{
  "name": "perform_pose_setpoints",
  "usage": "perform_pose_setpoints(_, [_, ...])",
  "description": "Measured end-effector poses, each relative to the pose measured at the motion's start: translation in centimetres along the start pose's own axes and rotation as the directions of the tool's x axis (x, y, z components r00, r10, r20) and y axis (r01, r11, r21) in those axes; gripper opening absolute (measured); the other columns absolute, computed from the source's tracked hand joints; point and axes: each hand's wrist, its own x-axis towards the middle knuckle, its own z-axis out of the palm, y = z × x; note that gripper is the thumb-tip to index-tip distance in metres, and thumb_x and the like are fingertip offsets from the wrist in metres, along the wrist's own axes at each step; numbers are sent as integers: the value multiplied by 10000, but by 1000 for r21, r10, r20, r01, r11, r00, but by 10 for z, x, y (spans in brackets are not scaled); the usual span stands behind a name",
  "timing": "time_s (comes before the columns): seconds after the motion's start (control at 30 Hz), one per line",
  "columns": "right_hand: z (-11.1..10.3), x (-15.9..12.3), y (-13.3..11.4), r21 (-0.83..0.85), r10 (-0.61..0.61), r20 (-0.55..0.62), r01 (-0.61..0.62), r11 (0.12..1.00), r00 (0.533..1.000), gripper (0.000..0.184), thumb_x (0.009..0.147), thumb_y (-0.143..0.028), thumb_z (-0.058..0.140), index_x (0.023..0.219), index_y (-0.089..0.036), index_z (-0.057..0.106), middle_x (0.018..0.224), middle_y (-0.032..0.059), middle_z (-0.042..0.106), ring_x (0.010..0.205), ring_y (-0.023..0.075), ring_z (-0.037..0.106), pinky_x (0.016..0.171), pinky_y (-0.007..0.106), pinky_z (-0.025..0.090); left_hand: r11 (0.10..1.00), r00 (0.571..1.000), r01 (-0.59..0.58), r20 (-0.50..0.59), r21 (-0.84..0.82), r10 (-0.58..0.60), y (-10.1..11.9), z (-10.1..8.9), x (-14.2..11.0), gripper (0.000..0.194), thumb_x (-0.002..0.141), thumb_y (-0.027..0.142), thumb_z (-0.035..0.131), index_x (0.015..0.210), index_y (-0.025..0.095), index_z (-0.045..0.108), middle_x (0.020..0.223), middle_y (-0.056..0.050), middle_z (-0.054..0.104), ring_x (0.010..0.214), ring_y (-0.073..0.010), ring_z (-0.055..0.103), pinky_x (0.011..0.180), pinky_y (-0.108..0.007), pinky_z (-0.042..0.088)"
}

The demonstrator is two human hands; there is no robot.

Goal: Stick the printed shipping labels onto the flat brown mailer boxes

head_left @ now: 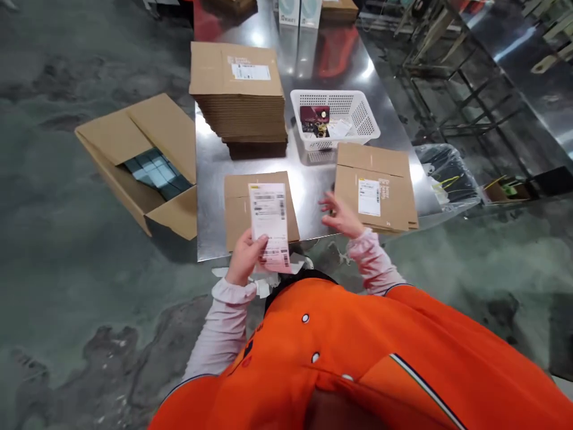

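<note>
My left hand [248, 254] grips a strip of printed shipping labels [270, 216] at its left edge, thumb on top. The strip hangs over a flat cardboard box [236, 203] at the table's front edge and covers part of it. My right hand [341, 216] is held with its fingers apart and nothing in it. It is beside a small pile of flat cardboard boxes [394, 185] on the right. The top box there bears a white shipping label [369, 197].
A tall stack of flat cardboard boxes [244, 110] and a white perforated basket [333, 143] with small items stand on the metal table [308, 206]. An open carton [170, 110] is at the left. A plastic-lined bin [452, 167] is at the right.
</note>
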Motion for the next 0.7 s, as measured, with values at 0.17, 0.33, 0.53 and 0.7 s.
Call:
perform_pose_setpoints(0.17, [149,-19,-4,379,3,360,-150,913,933,554,679,-621,697,972,-154,634,956,78,695,859,193,648,830,378,547,990,980,-106,-160,89,119,-4,-5,3,451,596,490,809,855,140,689,848,-70,714,763,-190,643,713,-294,527])
perform_pose_setpoints(0.33, [150,5,-20,325,-50,399,-90,942,915,447,644,-471,783,945,-159,670,915,58,709,820,172,653,799,329,539,998,953,-51,-297,28,56,-20,-22,4,414,592,502,792,714,125,670,675,-32,657,612,-132,557,615,-252,464])
perform_pose_setpoints(0.53, [157,35,-20,156,19,540,-122,980,842,308,655,-408,785,734,-147,639,673,12,653,623,128,597,586,252,483,994,863,-76,-495,79,105,-62,-17,10,432,664,507,735,537,166,503,513,34,500,511,-86,433,507,-211,360])
perform_pose_setpoints(0.7, [181,78,14,-208,-27,397,119,971,917,151,701,-255,751,666,-144,655,777,38,649,795,164,608,795,322,491,988,930,123,-337,-95,-148,-112,-27,18,454,549,467,823,811,123,684,751,-50,697,661,-164,617,633,-274,495])
